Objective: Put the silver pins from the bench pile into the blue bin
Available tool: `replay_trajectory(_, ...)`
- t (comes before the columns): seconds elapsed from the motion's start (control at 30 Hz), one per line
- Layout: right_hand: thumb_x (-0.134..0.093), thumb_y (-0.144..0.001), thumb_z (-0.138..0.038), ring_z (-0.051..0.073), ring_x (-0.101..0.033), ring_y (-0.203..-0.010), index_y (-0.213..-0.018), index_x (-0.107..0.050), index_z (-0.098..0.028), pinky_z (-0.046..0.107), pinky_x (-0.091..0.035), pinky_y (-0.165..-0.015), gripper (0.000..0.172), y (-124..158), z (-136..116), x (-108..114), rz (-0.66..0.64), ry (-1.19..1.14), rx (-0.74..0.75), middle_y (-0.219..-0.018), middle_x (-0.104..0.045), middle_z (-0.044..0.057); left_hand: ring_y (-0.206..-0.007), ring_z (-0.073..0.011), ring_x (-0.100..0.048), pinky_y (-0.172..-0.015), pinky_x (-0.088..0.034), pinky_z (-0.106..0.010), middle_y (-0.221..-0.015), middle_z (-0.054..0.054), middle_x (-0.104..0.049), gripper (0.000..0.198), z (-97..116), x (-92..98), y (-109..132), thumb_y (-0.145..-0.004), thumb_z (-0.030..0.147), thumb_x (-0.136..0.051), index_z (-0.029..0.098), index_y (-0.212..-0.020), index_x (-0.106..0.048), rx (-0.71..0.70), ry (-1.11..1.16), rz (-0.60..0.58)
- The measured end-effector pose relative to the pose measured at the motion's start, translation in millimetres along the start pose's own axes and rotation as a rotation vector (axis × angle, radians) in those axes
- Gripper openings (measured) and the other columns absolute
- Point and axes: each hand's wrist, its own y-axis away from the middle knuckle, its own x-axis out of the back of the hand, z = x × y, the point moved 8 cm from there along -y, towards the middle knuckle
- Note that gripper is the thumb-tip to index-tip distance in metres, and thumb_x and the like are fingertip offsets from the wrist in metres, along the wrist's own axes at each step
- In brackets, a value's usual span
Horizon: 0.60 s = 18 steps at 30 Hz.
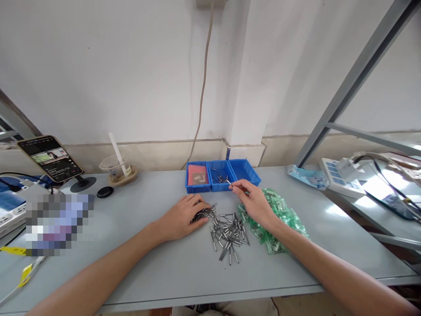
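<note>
A loose pile of metal blind rivets [230,232] lies on the grey table. My left hand [186,217] curls round a bunch of these rivets at the pile's upper left, thumb and fingers bent about them. With thumb and forefinger, my right hand [253,199] pinches what looks like a single rivet [231,185] at the front edge of the middle blue bin [223,188]. Several rivets lie inside that bin. Under and beside my right wrist are green-tinted clear plastic bags [284,219] filled with small metal pieces.
The left blue bin [198,190] holds a reddish card and a small packet; the right blue bin [245,170] adjoins. A phone on a stand [51,158], a cup with a straw [118,169] and a black round lid [105,192] stand left. A power strip [340,177] and blue wrapper [307,176] lie right.
</note>
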Motion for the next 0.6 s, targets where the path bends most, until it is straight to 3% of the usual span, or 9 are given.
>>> replay_trajectory(0.2,-0.053,-0.102,-0.048,0.018,-0.055,-0.068,-0.107,-0.072,-0.023,0.033,-0.048,-0.062,0.032,-0.8,4.2,0.5,0.004,-0.068,-0.065,-0.095,-0.071,0.006,-0.113,-0.0260,-0.057,-0.101,-0.048,-0.043,-0.124,-0.009,-0.060,0.033,0.4,0.6,-0.1,-0.110,0.038,-0.053,0.025,-0.139,-0.059,-0.002,0.002,0.002)
replay_trajectory(0.6,-0.059,-0.097,-0.050,0.019,-0.057,-0.071,-0.104,-0.067,-0.023,0.033,-0.050,-0.062,0.029,-2.0,1.8,5.1,0.046,-0.134,-0.103,-0.091,-0.069,0.006,-0.111,-0.0263,-0.059,-0.100,-0.050,-0.043,-0.123,-0.010,-0.062,0.034,1.7,2.2,0.1,-0.109,0.040,-0.052,0.026,-0.139,-0.060,-0.018,-0.003,0.024)
